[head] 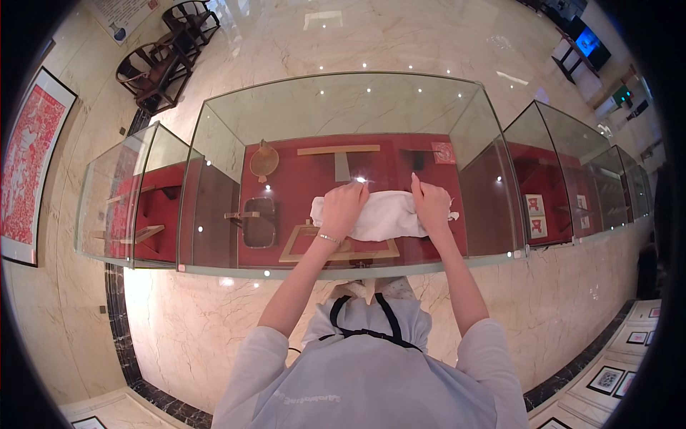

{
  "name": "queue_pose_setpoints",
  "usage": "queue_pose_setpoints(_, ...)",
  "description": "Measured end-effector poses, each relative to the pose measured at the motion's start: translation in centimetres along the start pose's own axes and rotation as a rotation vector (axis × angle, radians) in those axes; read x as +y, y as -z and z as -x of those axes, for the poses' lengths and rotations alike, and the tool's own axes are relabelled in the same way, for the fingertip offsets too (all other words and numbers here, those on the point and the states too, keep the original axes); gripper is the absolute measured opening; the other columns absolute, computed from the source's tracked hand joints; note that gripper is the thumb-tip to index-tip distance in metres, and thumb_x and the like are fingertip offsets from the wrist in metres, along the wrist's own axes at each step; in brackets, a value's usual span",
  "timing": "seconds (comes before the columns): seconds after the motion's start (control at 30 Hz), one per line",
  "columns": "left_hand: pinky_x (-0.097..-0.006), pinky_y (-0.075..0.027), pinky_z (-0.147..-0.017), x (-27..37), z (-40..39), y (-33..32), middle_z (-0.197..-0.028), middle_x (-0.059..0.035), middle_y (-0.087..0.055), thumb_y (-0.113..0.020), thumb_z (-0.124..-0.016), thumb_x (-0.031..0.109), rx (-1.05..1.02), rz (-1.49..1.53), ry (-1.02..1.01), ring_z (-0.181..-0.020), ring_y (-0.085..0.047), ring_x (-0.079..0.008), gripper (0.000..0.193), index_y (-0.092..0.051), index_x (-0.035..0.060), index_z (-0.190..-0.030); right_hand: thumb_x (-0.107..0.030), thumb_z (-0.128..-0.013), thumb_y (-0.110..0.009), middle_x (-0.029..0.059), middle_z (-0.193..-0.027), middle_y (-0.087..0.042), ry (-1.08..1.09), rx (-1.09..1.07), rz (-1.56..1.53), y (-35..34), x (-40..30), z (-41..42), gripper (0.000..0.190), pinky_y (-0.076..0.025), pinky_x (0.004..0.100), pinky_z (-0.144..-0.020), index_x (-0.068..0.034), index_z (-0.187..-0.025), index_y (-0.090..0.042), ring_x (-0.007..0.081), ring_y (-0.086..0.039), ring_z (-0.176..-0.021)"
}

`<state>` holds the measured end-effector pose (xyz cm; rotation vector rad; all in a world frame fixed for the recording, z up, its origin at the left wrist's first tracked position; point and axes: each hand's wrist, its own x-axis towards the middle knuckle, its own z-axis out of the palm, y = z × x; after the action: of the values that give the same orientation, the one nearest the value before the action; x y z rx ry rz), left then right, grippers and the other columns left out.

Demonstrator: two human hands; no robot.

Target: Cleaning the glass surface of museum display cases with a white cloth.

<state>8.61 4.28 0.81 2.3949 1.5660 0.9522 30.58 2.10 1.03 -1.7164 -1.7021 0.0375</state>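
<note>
A white cloth is stretched between my two hands over the glass top of a display case. My left hand grips its left end, and a bracelet circles that wrist. At the other end my right hand is closed on the cloth, with a frayed edge sticking out past it. Whether the cloth touches the glass I cannot tell. Under the glass, on a red lining, lie a wooden frame, a brown basket-like tray, a round brown vessel and a long wooden bar.
More glass cases adjoin on the left and right. Dark wooden armchairs stand beyond, at the upper left. A framed red picture hangs on the left wall. Marble floor surrounds me, reflecting ceiling lights.
</note>
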Motion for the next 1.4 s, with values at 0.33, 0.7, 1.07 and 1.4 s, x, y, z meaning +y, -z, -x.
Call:
queue_pose_setpoints(0.33,-0.0404,-0.051,-0.06,1.6,4.1,1.6,-0.065,-0.0095,-0.061,-0.061,-0.098,0.022,-0.008,-0.007,-0.037,-0.062,-0.063,-0.0269,0.033,-0.057,0.0064,-0.069,-0.031,-0.1,-0.06,0.0206,-0.059,-0.061,-0.013,-0.077,-0.004,2.1,-0.9,3.8,0.049,-0.049,0.0496,-0.056,-0.001,-0.061,-0.066,0.0401,-0.062,-0.055)
queue_pose_setpoints(0.7,-0.0404,-0.05,-0.062,2.8,7.0,2.7,-0.066,-0.0084,-0.06,-0.061,-0.098,0.02,-0.037,-0.009,-0.035,-0.064,-0.062,-0.0263,0.03,-0.056,0.0068,-0.071,-0.029,-0.1,-0.061,0.0219,-0.058,-0.057,-0.041,-0.117,-0.038,3.4,-1.7,6.3,0.05,-0.043,0.0484,-0.052,0.001,-0.061,-0.062,0.04,-0.059,-0.052)
queue_pose_setpoints(1.07,-0.0403,-0.05,-0.065,2.9,7.2,2.9,-0.071,-0.0079,-0.06,-0.064,-0.095,0.017,-0.039,0.009,-0.034,-0.069,-0.062,-0.0261,0.026,-0.055,0.006,-0.073,-0.025,-0.098,-0.063,0.0183,-0.058,-0.06,-0.052,-0.106,-0.051,3.2,-1.9,6.5,0.046,-0.045,0.0476,-0.051,-0.002,-0.058,-0.061,0.0373,-0.06,-0.051)
queue_pose_setpoints(1.4,-0.0408,-0.05,-0.063,1.9,3.9,2.7,-0.072,-0.0083,-0.059,-0.064,-0.095,0.018,-0.123,0.102,-0.07,-0.07,-0.062,-0.0274,0.024,-0.054,0.0064,-0.076,-0.011,-0.093,-0.069,0.0143,-0.054,-0.054,0.132,-0.016,-0.269,1.0,-0.6,0.9,0.041,-0.041,0.0458,-0.047,-0.001,-0.058,-0.053,0.034,-0.055,-0.048)
